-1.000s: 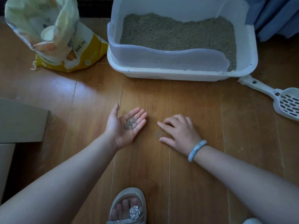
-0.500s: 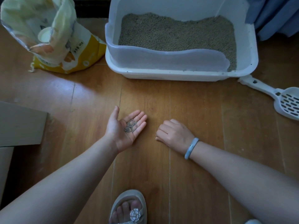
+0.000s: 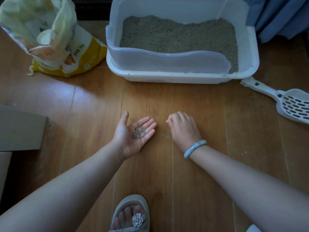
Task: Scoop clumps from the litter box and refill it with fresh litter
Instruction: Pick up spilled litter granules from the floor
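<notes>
The left hand [image 3: 133, 134] is lying palm-up and spread flat on the brown wooden floor [image 3: 93, 114], cradling a small pile of grey litter granules [image 3: 138, 132]. The right hand [image 3: 182, 128] is curling knuckles-up just beside it, fingertips pressed together; whether it is pinching anything, I cannot tell. The white plastic litter box [image 3: 182, 76] is sitting beyond both hands, and the white slotted plastic scoop [image 3: 284, 101] is lying at its right corner.

The wooden floor [image 3: 192, 181] carries a litter box [image 3: 182, 77], litter bag [image 3: 70, 59], scoop [image 3: 284, 102] and stray grains [image 3: 164, 137].
</notes>
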